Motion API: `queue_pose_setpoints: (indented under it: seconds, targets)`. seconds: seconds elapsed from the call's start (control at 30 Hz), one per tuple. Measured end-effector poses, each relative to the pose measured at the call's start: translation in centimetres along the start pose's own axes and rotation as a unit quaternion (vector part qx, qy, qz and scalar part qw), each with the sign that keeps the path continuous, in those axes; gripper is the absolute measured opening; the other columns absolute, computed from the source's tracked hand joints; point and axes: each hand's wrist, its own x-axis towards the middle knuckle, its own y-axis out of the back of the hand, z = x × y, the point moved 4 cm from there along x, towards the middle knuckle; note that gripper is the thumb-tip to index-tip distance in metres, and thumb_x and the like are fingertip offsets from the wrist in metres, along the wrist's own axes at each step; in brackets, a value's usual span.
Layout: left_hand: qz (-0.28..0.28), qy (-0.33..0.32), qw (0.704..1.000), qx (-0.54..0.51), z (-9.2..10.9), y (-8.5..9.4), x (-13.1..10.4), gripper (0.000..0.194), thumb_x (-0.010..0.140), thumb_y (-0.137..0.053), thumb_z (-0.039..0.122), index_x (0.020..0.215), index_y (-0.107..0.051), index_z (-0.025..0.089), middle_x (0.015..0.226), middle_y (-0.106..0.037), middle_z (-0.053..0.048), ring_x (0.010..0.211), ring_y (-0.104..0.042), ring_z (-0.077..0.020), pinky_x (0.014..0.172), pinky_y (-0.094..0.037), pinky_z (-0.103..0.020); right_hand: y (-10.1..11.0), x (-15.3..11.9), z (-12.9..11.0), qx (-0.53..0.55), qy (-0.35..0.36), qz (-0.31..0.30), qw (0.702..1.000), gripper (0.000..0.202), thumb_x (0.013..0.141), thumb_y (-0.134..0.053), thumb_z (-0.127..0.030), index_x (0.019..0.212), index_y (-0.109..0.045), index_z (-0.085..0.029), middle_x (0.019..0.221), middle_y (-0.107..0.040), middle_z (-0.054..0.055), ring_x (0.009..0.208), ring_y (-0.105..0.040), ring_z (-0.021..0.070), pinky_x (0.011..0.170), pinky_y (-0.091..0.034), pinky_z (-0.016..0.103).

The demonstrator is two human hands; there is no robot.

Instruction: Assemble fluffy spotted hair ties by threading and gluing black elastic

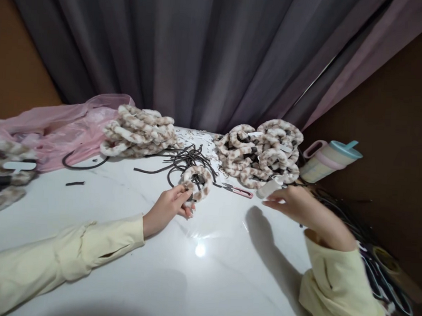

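My left hand (170, 204) pinches the lower left side of a fluffy white-and-brown plush ring (202, 195), where a dark piece shows at the fingertips. A small white bottle (268, 187) stands at the right, leaning in the view. Close against its lower right side is my right hand (289, 203), thumb and fingers slightly apart and not wrapped round it. Between the hands lie pink-handled thread snips (242, 193), blades pointing left. Behind the held ring is a tangled heap of dark cords (187, 157).
Plush rings form a left pile (141, 133) and a right pile (265, 149). A pink plastic bag (80, 121) and more rings (12, 165) are at far left. A lidded cup (328, 160) stands right. Dark straps (372, 263) hang beside the white table (188, 290); a curtain (189, 47) is behind.
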Motion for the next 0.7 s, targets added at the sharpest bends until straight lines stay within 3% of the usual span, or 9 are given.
queue_pose_setpoints:
  seconds: [0.03,0.1,0.23,0.37,0.53,0.63,0.7]
  targets:
    - [0.001,0.002,1.0,-0.001,0.0,0.0,0.0,0.039,0.073,-0.059,0.051,0.08,-0.048,0.014,0.065,-0.061,-0.002,0.055,-0.061,-0.0127,0.059,-0.053,-0.027,-1.5,0.3,-1.6,-0.081,0.036,-0.032,0.996,0.004,0.067,-0.066,-0.021,0.064,-0.066,-0.019,0.064,-0.065,0.003,0.056,-0.055,0.016,0.054,-0.04,0.025]
    - [0.002,0.005,1.0,-0.005,0.0,0.0,0.0,0.039,0.073,-0.059,0.05,0.081,-0.049,0.013,0.065,-0.061,-0.002,0.055,-0.06,-0.0125,0.058,-0.053,-0.027,-4.1,1.1,-4.0,-0.219,0.065,-0.04,0.973,0.012,0.075,-0.055,-0.011,0.078,-0.066,-0.015,0.084,-0.066,0.01,0.071,-0.059,0.0195,0.06,-0.041,0.026]
    - [-0.001,0.015,1.0,-0.02,0.1,0.1,0.1,0.041,0.072,-0.059,0.051,0.083,-0.05,0.012,0.067,-0.062,-0.004,0.053,-0.06,-0.012,0.057,-0.053,-0.027,-7.4,2.9,-4.8,-0.249,0.071,-0.02,0.966,0.019,0.079,-0.044,-0.004,0.08,-0.063,-0.009,0.093,-0.063,0.018,0.087,-0.057,0.0267,0.07,-0.04,0.031]
    - [0.007,0.018,0.999,-0.037,0.1,0.3,0.3,0.041,0.072,-0.059,0.051,0.083,-0.05,0.012,0.066,-0.062,-0.005,0.052,-0.06,-0.012,0.056,-0.054,-0.026,-7.9,4.2,-3.3,-0.226,0.074,0.023,0.971,0.019,0.081,-0.041,-0.005,0.073,-0.057,-0.011,0.089,-0.061,0.02,0.088,-0.056,0.0293,0.075,-0.038,0.035]
    - [0.024,0.02,0.999,-0.042,0.1,0.3,0.5,0.041,0.072,-0.062,0.05,0.084,-0.05,0.012,0.064,-0.062,-0.003,0.051,-0.059,-0.0111,0.054,-0.054,-0.025,-6.6,4.2,-3.7,-0.127,0.067,0.089,0.986,0.021,0.093,-0.027,-0.02,0.089,-0.047,-0.016,0.079,-0.061,0.011,0.071,-0.058,0.0204,0.066,-0.041,0.03]
    - [0.032,0.017,0.999,-0.035,0.2,0.3,0.6,0.041,0.072,-0.063,0.05,0.084,-0.051,0.013,0.063,-0.061,-0.002,0.05,-0.059,-0.0107,0.053,-0.055,-0.025,-6.2,3.5,-5.2,0.082,0.085,0.076,0.99,0.022,0.094,-0.027,-0.035,0.09,-0.042,-0.019,0.071,-0.057,0.003,0.059,-0.054,0.0139,0.058,-0.042,0.025]
    - [0.032,0.016,0.999,-0.034,0.1,0.4,0.5,0.042,0.073,-0.062,0.051,0.084,-0.051,0.013,0.063,-0.061,-0.002,0.049,-0.059,-0.011,0.053,-0.054,-0.025,-6.5,3.0,-6.2,0.243,0.076,0.033,0.966,0.027,0.09,-0.036,-0.046,0.091,-0.043,-0.02,0.065,-0.053,-0.001,0.051,-0.047,0.0112,0.051,-0.038,0.023]
